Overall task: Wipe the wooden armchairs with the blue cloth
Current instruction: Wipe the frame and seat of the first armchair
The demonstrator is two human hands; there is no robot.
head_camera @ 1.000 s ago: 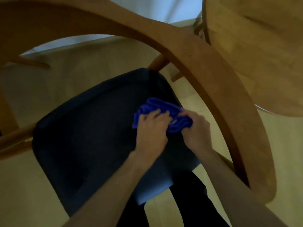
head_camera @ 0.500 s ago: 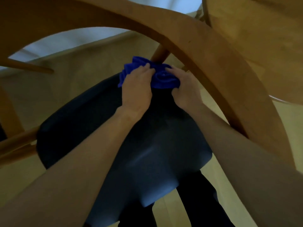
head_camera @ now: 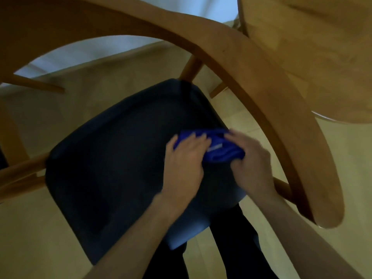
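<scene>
I am seeing the left hand (head_camera: 186, 158) and right hand (head_camera: 251, 162) both gripping the blue cloth (head_camera: 219, 149) bunched between them on the dark seat (head_camera: 120, 158).

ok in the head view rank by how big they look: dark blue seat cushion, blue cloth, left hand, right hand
1. Dark blue padded seat cushion, clearly largest.
2. Left hand and right hand: they look about alike, so no ranking.
3. Crumpled blue cloth, smallest as seen, though both hands cover part of it.

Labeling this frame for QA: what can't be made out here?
Head view only:
- blue cloth: mostly covered by left hand and right hand; folds unclear.
- Both hands: motion-blurred.
- dark seat: under-cloth area hidden.
- curved wooden armrest: cut off at the top-left edges.
</scene>
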